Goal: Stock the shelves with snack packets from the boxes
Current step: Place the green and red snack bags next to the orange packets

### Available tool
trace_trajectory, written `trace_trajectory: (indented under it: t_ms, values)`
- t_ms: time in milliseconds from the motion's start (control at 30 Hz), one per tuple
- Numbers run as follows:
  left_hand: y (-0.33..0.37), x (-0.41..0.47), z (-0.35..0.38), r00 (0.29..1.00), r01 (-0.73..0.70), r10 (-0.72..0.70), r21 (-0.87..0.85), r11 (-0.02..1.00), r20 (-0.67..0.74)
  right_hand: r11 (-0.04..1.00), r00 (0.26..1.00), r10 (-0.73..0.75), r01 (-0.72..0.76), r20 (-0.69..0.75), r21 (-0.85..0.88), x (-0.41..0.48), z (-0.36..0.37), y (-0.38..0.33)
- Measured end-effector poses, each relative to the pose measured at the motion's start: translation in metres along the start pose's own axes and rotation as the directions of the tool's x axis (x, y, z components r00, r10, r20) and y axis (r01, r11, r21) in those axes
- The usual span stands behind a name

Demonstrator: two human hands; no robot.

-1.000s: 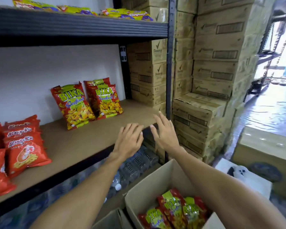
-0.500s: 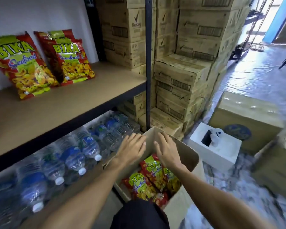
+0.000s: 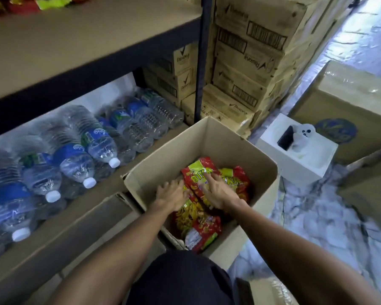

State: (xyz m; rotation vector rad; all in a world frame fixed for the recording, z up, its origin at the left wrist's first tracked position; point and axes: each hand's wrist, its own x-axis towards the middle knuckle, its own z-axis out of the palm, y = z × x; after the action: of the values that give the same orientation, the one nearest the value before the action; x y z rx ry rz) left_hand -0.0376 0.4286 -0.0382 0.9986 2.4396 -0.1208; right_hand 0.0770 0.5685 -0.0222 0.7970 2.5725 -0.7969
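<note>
An open cardboard box stands on the floor below me with several red and green snack packets inside. Both of my hands are down in it. My right hand lies with spread fingers on the top packet. My left hand rests beside that packet's left edge, fingers loosely bent and holding nothing. The brown shelf board runs across the upper left, with only the bottoms of some packets showing at the top edge.
Water bottles lie on the lower shelf at left. Stacked brown cartons rise behind a black shelf post. A small white box and a large carton stand on the wet floor at right.
Both hands have dropped from shelf height, over the box rim, down onto the packets inside. My view has tilted down from the shelf to the box.
</note>
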Motion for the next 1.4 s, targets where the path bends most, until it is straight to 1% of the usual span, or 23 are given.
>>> trace_trajectory:
  t_ms: [67,133,267,367,433,533,633,667,733,800,867,900,1000,1067,1167,1267,1333,1367,1400]
  values:
    - [0.000,0.008,0.001,0.994,0.078,-0.077,-0.001,0.997,0.077,0.997,0.976,0.061,-0.050,0.209,-0.055,0.001,0.006,0.001]
    - [0.001,0.015,0.000,0.989,0.116,-0.116,0.005,0.993,0.096,0.995,0.939,0.089,-0.070,0.334,-0.069,0.000,0.012,0.005]
    - [-0.003,0.020,0.005,0.981,0.145,-0.147,0.025,0.989,0.123,0.994,0.880,0.097,-0.059,0.465,-0.096,-0.002,0.017,0.012]
    - [-0.010,0.016,0.012,0.975,0.165,-0.168,0.035,0.986,0.146,0.979,0.814,0.125,-0.008,0.567,-0.205,-0.011,0.015,0.005]
    - [-0.015,0.012,0.011,0.974,0.171,-0.175,0.042,0.984,0.147,0.981,0.787,0.129,-0.014,0.603,-0.191,-0.016,0.015,0.003]
    - [-0.020,0.007,0.008,0.974,0.173,-0.177,0.039,0.984,0.143,0.990,0.796,0.113,-0.038,0.595,-0.137,-0.018,0.018,0.006]
    - [-0.021,0.007,0.004,0.974,0.182,-0.185,0.029,0.983,0.130,0.997,0.839,0.079,-0.060,0.538,-0.053,-0.012,0.020,0.013]
    - [-0.020,0.007,0.002,0.974,0.190,-0.191,0.021,0.982,0.124,0.996,0.861,0.088,-0.065,0.501,-0.063,-0.009,0.018,0.014]
    - [-0.019,0.006,-0.001,0.971,0.217,-0.214,-0.018,0.976,0.104,0.990,0.904,0.141,-0.118,0.403,-0.081,-0.001,0.014,0.017]
    - [-0.020,0.006,-0.005,0.966,0.255,-0.249,-0.107,0.961,0.069,0.974,0.926,0.227,-0.225,0.301,-0.041,0.009,0.006,0.019]
    - [-0.021,0.008,-0.008,0.958,0.287,-0.286,-0.210,0.935,0.034,0.952,0.929,0.304,-0.306,0.213,-0.025,0.016,-0.002,0.020]
    - [-0.021,0.009,-0.009,0.953,0.298,-0.301,-0.243,0.923,0.024,0.946,0.931,0.323,-0.324,0.169,-0.027,0.020,-0.005,0.020]
    - [-0.022,0.011,-0.012,0.950,0.307,-0.313,-0.269,0.913,0.021,0.901,0.909,0.406,-0.415,0.089,0.127,0.035,0.001,0.023]
    - [-0.022,0.012,-0.010,0.950,0.305,-0.312,-0.274,0.912,0.019,0.857,0.886,0.457,-0.463,0.084,0.225,0.039,0.002,0.024]
    - [-0.022,0.013,-0.007,0.948,0.313,-0.316,-0.253,0.915,0.030,0.804,0.905,0.412,-0.416,0.108,0.425,0.039,0.002,0.029]
    - [-0.020,0.015,-0.005,0.948,0.316,-0.318,-0.263,0.912,0.037,0.674,0.897,0.389,-0.431,0.209,0.600,0.039,0.002,0.031]
    - [-0.019,0.015,-0.005,0.946,0.315,-0.322,-0.287,0.905,0.023,0.602,0.891,0.336,-0.453,0.307,0.658,0.036,0.002,0.024]
    - [-0.019,0.015,-0.005,0.946,0.312,-0.325,-0.297,0.902,0.008,0.609,0.885,0.316,-0.465,0.340,0.643,0.035,0.003,0.021]
    - [-0.020,0.014,-0.005,0.944,0.315,-0.331,-0.302,0.900,-0.004,0.644,0.886,0.295,-0.460,0.357,0.611,0.032,0.003,0.017]
